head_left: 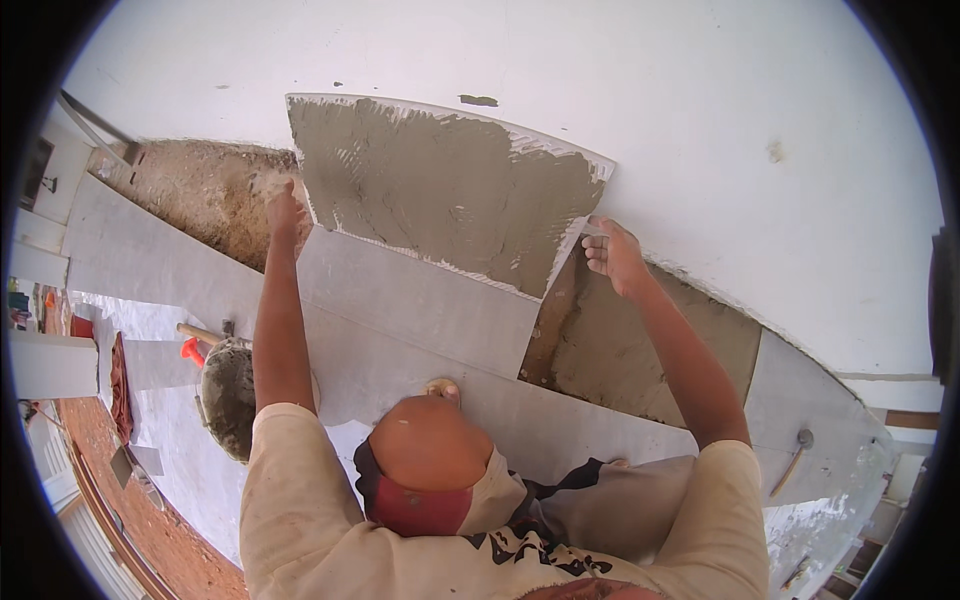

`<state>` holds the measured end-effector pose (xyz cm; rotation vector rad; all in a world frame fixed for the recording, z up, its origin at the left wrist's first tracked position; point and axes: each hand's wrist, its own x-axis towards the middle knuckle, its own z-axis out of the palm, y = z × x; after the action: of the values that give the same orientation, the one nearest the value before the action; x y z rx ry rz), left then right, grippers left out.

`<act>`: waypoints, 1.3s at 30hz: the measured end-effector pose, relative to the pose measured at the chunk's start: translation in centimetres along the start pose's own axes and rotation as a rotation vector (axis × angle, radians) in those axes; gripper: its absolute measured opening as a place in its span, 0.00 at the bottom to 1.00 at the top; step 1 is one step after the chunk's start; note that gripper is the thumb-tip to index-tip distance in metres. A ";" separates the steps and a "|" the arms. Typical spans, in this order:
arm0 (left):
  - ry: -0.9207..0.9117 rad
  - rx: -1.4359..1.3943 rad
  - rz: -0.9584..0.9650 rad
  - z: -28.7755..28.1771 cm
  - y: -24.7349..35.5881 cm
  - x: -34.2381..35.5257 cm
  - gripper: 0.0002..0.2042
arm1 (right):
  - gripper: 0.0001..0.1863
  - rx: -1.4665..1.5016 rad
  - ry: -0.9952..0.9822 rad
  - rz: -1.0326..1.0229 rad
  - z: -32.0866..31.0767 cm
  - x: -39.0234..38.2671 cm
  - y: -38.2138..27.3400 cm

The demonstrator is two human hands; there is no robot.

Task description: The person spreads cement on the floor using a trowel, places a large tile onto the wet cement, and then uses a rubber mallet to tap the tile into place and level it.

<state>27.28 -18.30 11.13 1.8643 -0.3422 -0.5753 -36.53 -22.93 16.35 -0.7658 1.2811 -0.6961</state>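
A large tile (445, 195), coated on its upward face with grey mortar, stands tilted against the white wall, over a laid grey tile. My left hand (284, 210) grips its left edge, fingertips partly blurred. My right hand (615, 255) holds its right edge near the lower corner, fingers curled. Below and right of it lies a recess spread with mortar (655, 350); to its left is a strip of bare rough substrate (210, 185).
Grey laid tiles (410, 325) run across the floor. A mortar bucket (225, 400) with a wooden-handled tool (198, 333) and an orange object (191, 350) sits at left. A mallet (795, 455) lies at right. The white wall (750, 150) borders the far side. My bent knee is in the lower middle.
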 end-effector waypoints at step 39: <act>-0.517 -0.186 -0.557 -8.5 -2.8 11.0 0.19 | 0.11 -0.085 -0.044 0.467 4.1 -11.9 -1.6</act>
<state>41.06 -15.97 8.44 1.6031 -0.0886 -1.4295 -34.35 -13.78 24.85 -0.5165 1.3907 -0.2478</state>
